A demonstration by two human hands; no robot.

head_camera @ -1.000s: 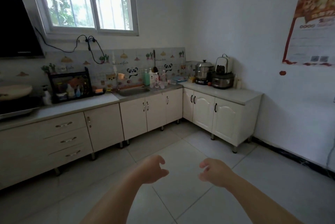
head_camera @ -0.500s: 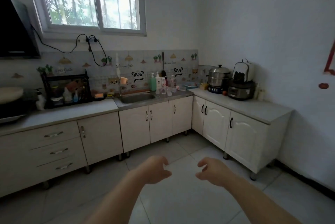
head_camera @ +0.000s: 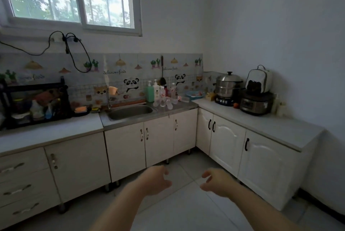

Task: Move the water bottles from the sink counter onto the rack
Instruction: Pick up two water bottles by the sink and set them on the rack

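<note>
An L-shaped counter (head_camera: 56, 133) over pale cabinets runs under a window, with a steel sink (head_camera: 130, 112) set into it and a black rack (head_camera: 35, 105) of crowded shelves well to the sink's left. The water bottles (head_camera: 164, 98), small and clear, cluster on the sink counter just right of the basin beside a green dispenser (head_camera: 150, 91). Both the left hand (head_camera: 155, 180) and right hand (head_camera: 216, 181) hang low over the floor, fingers loosely apart and empty, well apart from the bottles

rack (head_camera: 35, 102) left of sink (head_camera: 130, 112) | bottles (head_camera: 162, 94) right (on counter) | cooker (head_camera: 256, 101) far right
</note>
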